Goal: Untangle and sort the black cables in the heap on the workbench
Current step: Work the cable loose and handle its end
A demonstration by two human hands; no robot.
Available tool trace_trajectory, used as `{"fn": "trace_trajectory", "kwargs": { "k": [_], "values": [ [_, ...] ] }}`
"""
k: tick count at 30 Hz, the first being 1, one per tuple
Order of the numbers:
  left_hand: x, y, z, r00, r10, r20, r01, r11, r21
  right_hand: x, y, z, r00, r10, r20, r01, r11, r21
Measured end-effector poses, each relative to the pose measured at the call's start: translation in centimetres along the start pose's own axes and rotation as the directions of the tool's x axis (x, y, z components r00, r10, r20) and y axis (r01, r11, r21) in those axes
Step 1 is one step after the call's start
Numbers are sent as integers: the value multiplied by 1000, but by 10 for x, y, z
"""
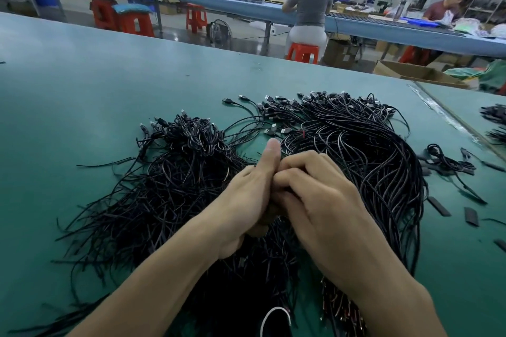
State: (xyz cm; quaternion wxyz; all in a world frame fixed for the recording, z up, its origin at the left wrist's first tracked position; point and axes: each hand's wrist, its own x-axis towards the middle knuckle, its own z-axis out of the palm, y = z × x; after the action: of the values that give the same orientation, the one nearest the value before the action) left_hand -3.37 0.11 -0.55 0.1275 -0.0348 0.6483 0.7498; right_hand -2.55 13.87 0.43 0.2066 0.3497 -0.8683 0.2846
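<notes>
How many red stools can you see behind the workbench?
5 stools: two far left, one right of them, one under the seated person, one half hidden far right. More may be hidden.

One left hand (246, 200), one right hand (323, 200), two black cable heaps (178, 172), two seated people (309, 5).

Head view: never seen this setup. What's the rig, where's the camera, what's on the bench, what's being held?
No machine: a person's two bare hands, filmed by one wide-angle camera worn on the head, looking forward and down. The left hand and right hand are pressed together above a heap of black cables on a green workbench; many cables end in plugs at the far side. Short black strips lie to the right. The right hand's fingers are curled; what the hands hold is hidden between them.
</notes>
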Motion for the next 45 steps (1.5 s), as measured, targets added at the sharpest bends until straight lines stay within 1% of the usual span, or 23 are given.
{"fn": "trace_trajectory", "kwargs": {
  "k": [2, 4, 7, 9, 12, 16, 19, 23, 26, 28, 29, 31, 33, 35, 36, 38, 39, 41, 43, 45],
  "values": [
    [-1, 2, 0, 993, -36, 113, 37, 999, -6, 0, 4, -1, 1000, 28, 11, -29, 999, 36],
    [-2, 3, -3, 967, -55, 247, 55, 998, 7, 0, 6, -4, 999, 55, 2, -55, 994, 91],
    [-4, 5, -11, 907, -6, 420, -9, 999, 33, 1, 9, -10, 995, 94, 18, -96, 974, 204],
    [-5, 6, -14, 877, -4, 480, -30, 998, 63, 0, 10, -11, 993, 109, 35, -114, 968, 224],
    [-5, 4, -16, 880, -70, 470, -9, 987, 162, 0, 11, -10, 996, 86, 29, -90, 978, 186],
    [-5, 1, -10, 890, -120, 440, 41, 982, 185, -1, 16, -15, 990, 116, 86, -130, 974, 184],
    [-5, 1, -8, 902, -130, 412, 44, 977, 210, -2, 18, -17, 985, 121, 120, -144, 968, 205],
    [-6, 3, -7, 889, -135, 438, 42, 975, 217, -1, 18, -18, 992, 99, 84, -115, 967, 227],
    [-6, 3, -5, 882, -118, 456, 38, 983, 181, -1, 19, -19, 995, 78, 67, -89, 980, 179],
    [-7, 3, -4, 888, -94, 450, 37, 990, 135, -1, 19, -18, 997, 54, 49, -60, 990, 126],
    [-6, 4, -4, 893, -79, 442, 46, 995, 86, -1, 19, -18, 999, 46, 28, -49, 993, 109],
    [-3, 6, -4, 898, -62, 435, 109, 991, -84, -1, 19, -16, 999, 43, -26, -41, 996, 77],
    [-3, 10, -3, 898, -39, 438, 172, 948, -269, -1, 18, -14, 994, 57, -96, -53, 998, 41],
    [-4, 13, -1, 916, -22, 402, 192, 901, -389, -1, 17, -11, 985, 69, -158, -67, 998, 19],
    [-5, 13, 0, 937, -15, 349, 167, 897, -409, 0, 15, -9, 980, 76, -182, -76, 997, 8],
    [-4, 12, 5, 978, 32, 207, 57, 910, -410, 0, 9, -3, 967, 113, -229, -109, 994, 31],
    [-4, 11, 8, 988, 72, 137, -10, 912, -409, 1, 5, 1, 957, 151, -249, -130, 987, 98],
    [-4, 10, 13, 988, 155, 24, -129, 890, -438, 3, -4, 8, 932, 268, -243, -188, 933, 308],
    [-4, 9, 16, 973, 223, -59, -224, 848, -480, 5, -10, 15, 909, 370, -192, -258, 861, 438],
    [-4, 10, 15, 950, 278, -145, -313, 808, -500, 6, -14, 20, 889, 447, -97, -333, 778, 533]
  ]
}}
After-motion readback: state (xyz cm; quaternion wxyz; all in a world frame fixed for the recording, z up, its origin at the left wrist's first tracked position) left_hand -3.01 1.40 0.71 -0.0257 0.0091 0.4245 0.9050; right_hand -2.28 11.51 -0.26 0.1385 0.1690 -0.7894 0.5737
